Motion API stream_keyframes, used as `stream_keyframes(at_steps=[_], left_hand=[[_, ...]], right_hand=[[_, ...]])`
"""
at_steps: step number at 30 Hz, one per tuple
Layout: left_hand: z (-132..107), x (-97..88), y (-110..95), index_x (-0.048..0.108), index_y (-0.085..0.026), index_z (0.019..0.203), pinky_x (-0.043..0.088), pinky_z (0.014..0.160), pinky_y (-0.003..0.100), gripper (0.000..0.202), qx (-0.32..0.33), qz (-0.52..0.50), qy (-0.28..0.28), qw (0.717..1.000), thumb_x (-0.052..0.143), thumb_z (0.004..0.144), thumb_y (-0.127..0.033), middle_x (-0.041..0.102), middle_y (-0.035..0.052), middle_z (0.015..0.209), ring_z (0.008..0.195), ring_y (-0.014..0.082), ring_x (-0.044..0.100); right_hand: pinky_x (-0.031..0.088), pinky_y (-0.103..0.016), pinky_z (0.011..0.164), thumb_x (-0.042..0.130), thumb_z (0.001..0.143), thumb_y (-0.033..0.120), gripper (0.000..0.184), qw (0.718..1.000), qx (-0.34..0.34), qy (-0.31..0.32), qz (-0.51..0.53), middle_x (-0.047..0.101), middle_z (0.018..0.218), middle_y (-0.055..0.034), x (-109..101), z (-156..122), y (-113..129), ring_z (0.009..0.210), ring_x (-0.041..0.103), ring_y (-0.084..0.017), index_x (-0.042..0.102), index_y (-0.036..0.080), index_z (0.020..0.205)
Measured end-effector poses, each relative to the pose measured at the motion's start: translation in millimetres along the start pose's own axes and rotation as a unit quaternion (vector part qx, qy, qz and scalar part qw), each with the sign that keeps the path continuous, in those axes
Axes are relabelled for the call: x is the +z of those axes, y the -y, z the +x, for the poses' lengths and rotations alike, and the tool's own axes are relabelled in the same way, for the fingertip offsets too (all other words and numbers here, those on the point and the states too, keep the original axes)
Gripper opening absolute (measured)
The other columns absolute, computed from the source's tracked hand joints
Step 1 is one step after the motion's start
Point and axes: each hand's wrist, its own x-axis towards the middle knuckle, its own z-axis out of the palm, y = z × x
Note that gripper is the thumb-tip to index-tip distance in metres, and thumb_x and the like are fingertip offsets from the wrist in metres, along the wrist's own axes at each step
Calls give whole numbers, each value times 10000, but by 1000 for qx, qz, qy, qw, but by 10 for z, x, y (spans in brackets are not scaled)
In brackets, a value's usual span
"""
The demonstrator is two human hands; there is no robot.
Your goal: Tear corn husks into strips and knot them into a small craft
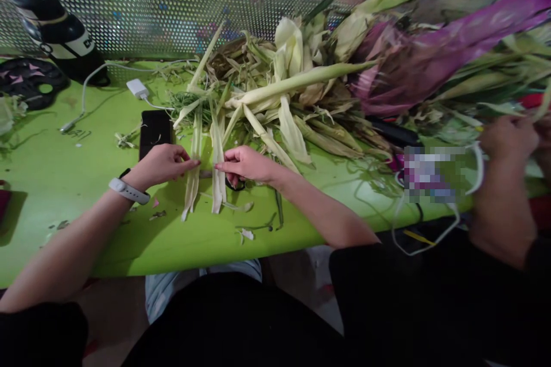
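Two pale strips of corn husk stand out side by side above the green table. My left hand, with a white band at the wrist, pinches the left husk strip. Between the thumb and fingers of my right hand is the right husk strip. Both strips run up toward a heap of corn husks and dangle their lower ends toward me. Part of a black ring, perhaps a scissors handle, shows under my right hand. A dark phone lies just behind my left hand.
Behind the heap rises a perforated metal panel. A black bottle and a white charger with its cable are at the left. At the right are a purple plastic bag and another person's hand. Husk scraps litter the green table.
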Motion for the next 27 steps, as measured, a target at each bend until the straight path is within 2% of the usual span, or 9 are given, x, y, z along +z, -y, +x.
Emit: stream_keyframes(at_steps=[4, 8, 11, 15, 17, 21, 24, 27], left_hand=[[27, 29, 10, 630, -171, 722, 468, 484, 234, 290, 5, -84, 6, 996, 716, 774, -443, 677, 32, 626, 509, 134, 614], [52, 61, 27, 642, -162, 759, 457, 495, 220, 308, 20, -167, 17, 986, 722, 786, -459, 660, 25, 617, 516, 116, 592], [64, 133, 33, 659, -158, 771, 442, 516, 225, 319, 33, -118, 12, 992, 693, 808, -473, 672, 31, 628, 539, 121, 597], [61, 202, 26, 645, -164, 840, 398, 513, 242, 347, 41, 8, -91, 995, 671, 813, -509, 688, 34, 673, 557, 138, 587], [61, 211, 23, 634, -162, 882, 385, 510, 257, 380, 32, 42, -114, 992, 675, 803, -532, 692, 39, 680, 555, 153, 586], [83, 221, 48, 666, -168, 871, 392, 509, 268, 349, 36, 20, -66, 997, 646, 828, -513, 695, 40, 658, 544, 162, 595], [116, 247, 98, 673, -182, 815, 443, 522, 265, 303, 31, -59, -23, 998, 650, 826, -484, 693, 33, 643, 550, 163, 626], [142, 280, 143, 675, -186, 804, 483, 535, 261, 265, 30, -127, -9, 991, 677, 808, -451, 689, 29, 641, 565, 165, 650]], right_hand=[[356, -135, 357, 705, 898, 278, 308, 999, 34, -2, -18, 629, 518, 27, 36, -2, 42, 394, 576, -52, 550, 143, 669], [331, -136, 328, 651, 939, 265, 316, 997, 71, -8, -34, 636, 525, 20, 71, 15, 59, 357, 547, -43, 551, 138, 666], [363, -139, 325, 670, 925, 299, 331, 997, 70, -21, -36, 639, 521, 13, 85, 40, 29, 366, 566, -54, 551, 142, 658], [417, -148, 339, 682, 912, 359, 349, 995, 68, -29, -64, 653, 533, -2, 73, 51, -13, 400, 611, -81, 546, 154, 664], [426, -152, 341, 690, 901, 391, 350, 992, 63, -44, -96, 662, 547, -9, 53, 39, -14, 422, 633, -96, 553, 156, 680], [416, -155, 334, 696, 887, 431, 361, 988, 68, -52, -131, 680, 574, -24, 20, 15, 13, 438, 645, -106, 563, 156, 695], [405, -158, 328, 691, 896, 405, 340, 990, 73, -39, -118, 679, 572, -22, 32, 31, 12, 426, 635, -103, 561, 157, 703], [380, -159, 312, 690, 905, 347, 290, 994, 67, -46, -77, 658, 539, 1, 77, 82, -34, 406, 621, -103, 550, 161, 732]])
